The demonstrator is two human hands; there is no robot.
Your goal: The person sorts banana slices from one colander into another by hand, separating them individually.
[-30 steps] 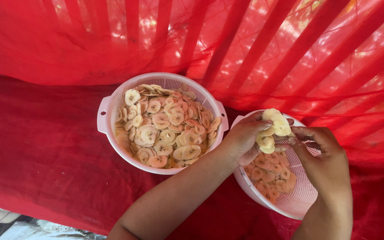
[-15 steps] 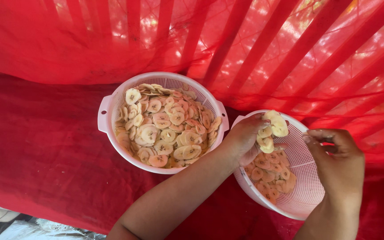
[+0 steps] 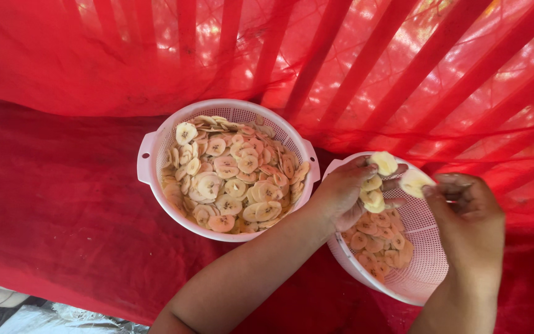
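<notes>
Over the tilted right colander (image 3: 424, 281), my left hand (image 3: 341, 195) cups a loose stack of banana slices (image 3: 373, 198) while my right hand (image 3: 468, 216) pinches one slice (image 3: 415, 182); any slack grip could spill them onto the red cloth (image 3: 50, 210).

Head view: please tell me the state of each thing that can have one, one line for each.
left basket: upright, nearly full of slices
right basket: tilted, partly filled with slices
left hand: over the right basket, holding a stack of slices
right hand: pinching one slice beside the stack
red net: spread under both baskets
</notes>
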